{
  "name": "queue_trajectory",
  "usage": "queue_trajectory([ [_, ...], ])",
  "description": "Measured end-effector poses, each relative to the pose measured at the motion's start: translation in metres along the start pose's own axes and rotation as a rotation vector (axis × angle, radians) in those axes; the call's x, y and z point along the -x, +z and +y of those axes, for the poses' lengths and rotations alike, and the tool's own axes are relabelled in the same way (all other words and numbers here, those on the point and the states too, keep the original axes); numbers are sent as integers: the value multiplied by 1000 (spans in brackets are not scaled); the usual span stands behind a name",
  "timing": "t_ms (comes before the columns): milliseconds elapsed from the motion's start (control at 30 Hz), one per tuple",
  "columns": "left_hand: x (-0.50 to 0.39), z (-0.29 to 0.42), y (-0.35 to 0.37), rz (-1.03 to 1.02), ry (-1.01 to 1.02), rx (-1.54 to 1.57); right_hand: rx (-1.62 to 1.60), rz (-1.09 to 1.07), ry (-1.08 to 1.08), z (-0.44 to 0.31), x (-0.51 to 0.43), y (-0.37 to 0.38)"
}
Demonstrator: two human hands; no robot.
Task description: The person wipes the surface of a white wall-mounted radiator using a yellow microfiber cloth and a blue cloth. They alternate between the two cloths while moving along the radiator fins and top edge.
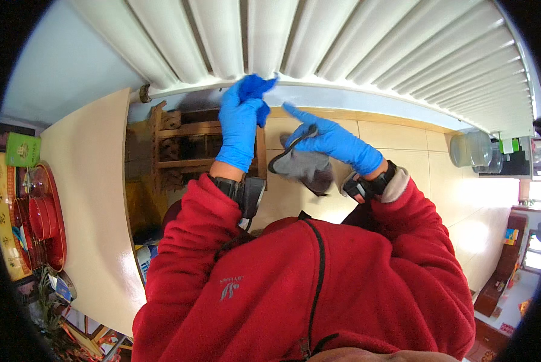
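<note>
My left hand point(239, 120), in a blue disposable glove, grips a crumpled dark-blue cloth point(255, 87). The cloth is up against the lower edge of a white column radiator point(266, 40). To its right, my right hand point(331, 138) wears the same kind of glove. Its index finger points out towards the radiator, while the thumb and other fingers hold a grey cloth with a dark border point(295, 163). That cloth hangs below the hand and its lower end is blurred. Black devices are strapped to both wrists.
Beneath my left forearm stands a wooden rack or stool point(189, 133). A pale tabletop point(89, 194) lies left, with a red tray point(58, 217) and a green box point(22, 150) at its far side. Clear plastic water jugs point(470, 149) sit right on the tiled floor point(397, 167).
</note>
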State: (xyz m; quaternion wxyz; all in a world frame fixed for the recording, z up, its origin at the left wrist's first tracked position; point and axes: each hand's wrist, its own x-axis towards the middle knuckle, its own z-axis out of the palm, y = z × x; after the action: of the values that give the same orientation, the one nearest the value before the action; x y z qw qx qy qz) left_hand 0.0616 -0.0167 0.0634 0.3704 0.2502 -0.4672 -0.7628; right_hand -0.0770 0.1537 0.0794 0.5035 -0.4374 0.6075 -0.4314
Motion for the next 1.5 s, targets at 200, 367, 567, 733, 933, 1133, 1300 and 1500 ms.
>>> queue_trajectory([
  [200,30,-22,41,-633,-123,-512,-771,232,86,14,38,-9],
  [367,33,-21,43,-717,-83,-515,-885,412,44,35,35,-13],
  [567,26,-29,40,-536,-44,-467,-725,724,-202,28,38,-24],
  [733,39,-52,50,-600,-32,-574,-737,663,-280,29,40,-24],
  [933,27,-53,42,-434,-135,-511,-448,836,-179,36,41,-29],
  [1133,17,-43,35,-307,-43,-457,-279,691,-156,25,55,-23],
  [1300,19,-29,30,-544,-84,-651,-224,730,-207,14,56,-17],
  [1500,30,-12,46,-233,202,-702,138,627,-379,-8,74,-2],
])
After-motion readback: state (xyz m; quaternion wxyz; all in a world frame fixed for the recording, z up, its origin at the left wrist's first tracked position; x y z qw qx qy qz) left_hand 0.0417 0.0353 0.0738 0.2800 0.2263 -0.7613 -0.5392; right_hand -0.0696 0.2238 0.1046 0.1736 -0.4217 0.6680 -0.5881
